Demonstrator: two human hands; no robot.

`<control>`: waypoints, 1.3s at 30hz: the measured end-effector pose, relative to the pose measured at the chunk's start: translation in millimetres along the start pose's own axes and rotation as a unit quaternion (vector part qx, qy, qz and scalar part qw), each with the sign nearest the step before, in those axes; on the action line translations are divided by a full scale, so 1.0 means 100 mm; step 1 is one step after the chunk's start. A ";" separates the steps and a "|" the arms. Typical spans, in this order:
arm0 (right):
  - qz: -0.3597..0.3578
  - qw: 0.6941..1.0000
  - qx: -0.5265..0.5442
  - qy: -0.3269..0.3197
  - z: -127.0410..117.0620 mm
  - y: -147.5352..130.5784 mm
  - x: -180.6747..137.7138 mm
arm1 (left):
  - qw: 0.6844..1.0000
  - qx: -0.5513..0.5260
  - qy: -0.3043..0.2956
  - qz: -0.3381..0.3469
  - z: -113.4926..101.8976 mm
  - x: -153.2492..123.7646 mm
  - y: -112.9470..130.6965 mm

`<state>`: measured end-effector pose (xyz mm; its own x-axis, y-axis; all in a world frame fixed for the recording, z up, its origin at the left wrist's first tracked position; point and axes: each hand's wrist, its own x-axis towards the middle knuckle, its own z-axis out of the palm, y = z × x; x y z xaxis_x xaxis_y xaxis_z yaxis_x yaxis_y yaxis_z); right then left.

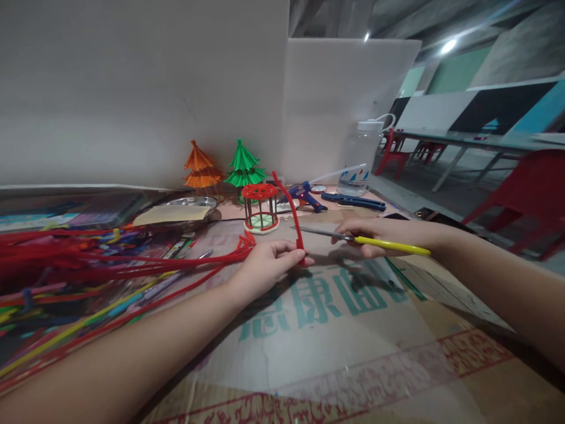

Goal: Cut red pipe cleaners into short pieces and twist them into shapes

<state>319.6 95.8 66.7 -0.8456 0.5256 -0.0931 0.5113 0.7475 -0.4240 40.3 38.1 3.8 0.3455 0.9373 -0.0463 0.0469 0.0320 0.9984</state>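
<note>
My left hand (276,259) is closed, pinching a red pipe cleaner (292,206) that stands up from the fingertips and bends left at its top. My right hand (368,232) grips yellow-handled scissors (391,245), seen edge-on. Their metal blades point left, with the tip close to the red strip; whether they touch I cannot tell. Just behind the left hand stands a small pavilion frame (261,209) with a red ring top, brown posts and a pale green base. A bundle of long red pipe cleaners (212,260) reaches the left wrist from the left.
Behind stand an orange tiered roof (200,168) and a green one (243,164). A blue glue gun (304,196), a dark blue cutter (353,201) and a clear bottle (358,156) are at the back right. A metal dish (205,203) and mixed coloured pipe cleaners (110,250) lie left.
</note>
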 end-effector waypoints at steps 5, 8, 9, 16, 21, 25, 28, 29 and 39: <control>0.010 1.000 0.005 -0.007 -0.02 0.09 -0.03 | 1.000 0.001 0.005 0.017 -0.01 0.00 -0.01; 0.022 1.000 0.009 -0.012 -0.06 0.18 -0.07 | 0.999 -0.014 0.020 0.026 -0.01 0.02 -0.03; 0.023 1.000 0.011 -0.014 -0.07 0.19 -0.08 | 0.999 -0.020 0.023 0.027 -0.02 0.03 -0.04; -0.001 0.999 0.022 -0.029 -0.03 0.00 -0.04 | 0.999 -0.027 0.011 0.025 -0.03 0.06 -0.06; 0.000 1.000 0.024 -0.019 0.05 -0.11 0.02 | 1.000 0.024 0.001 0.018 -0.02 0.03 -0.04; 0.011 0.999 0.026 -0.018 0.09 -0.10 0.04 | 0.998 0.039 -0.032 0.032 -0.01 -0.01 -0.02; 0.014 0.999 0.026 -0.016 0.11 -0.10 0.05 | 0.998 0.035 -0.043 0.033 0.00 -0.02 -0.02; 0.011 0.999 0.028 -0.014 0.11 -0.10 0.05 | 0.998 0.034 -0.044 0.034 0.00 -0.01 -0.03; 0.004 0.999 0.038 -0.010 0.11 -0.10 0.05 | 0.998 0.032 -0.036 0.051 -0.02 0.00 -0.07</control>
<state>308.1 86.4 60.2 -0.8449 0.5228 -0.1134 0.5051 0.7099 -0.4909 38.7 38.7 -2.7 0.4173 0.9074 0.0505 0.0670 -0.0861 0.9940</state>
